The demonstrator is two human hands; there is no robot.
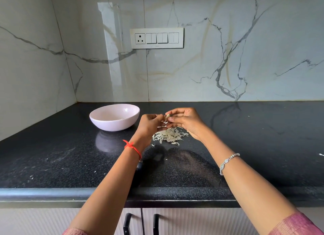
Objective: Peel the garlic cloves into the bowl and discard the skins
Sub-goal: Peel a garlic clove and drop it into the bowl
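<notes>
Both your hands meet just above the counter point(52, 156): your right hand point(185, 122) pinches the garlic clove point(167, 117) between thumb and fingertips, and your left hand point(149, 124), fingers curled, pinches the same clove from the other side, with a shred of skin hanging below it. Work directly over the pile of skins point(169, 137) lying beneath your hands, so loose pieces drop there and not across the counter. Hold the clove firmly with the right and strip the papery layer away with the left, from the tip down. The pale bowl point(112, 125) stands on the counter, near your left hand. Only its far inner wall shows, with what may be a small pale piece or two low inside, though I cannot be sure from this angle. Carry the bare clove across; no skins in the bowl.
</notes>
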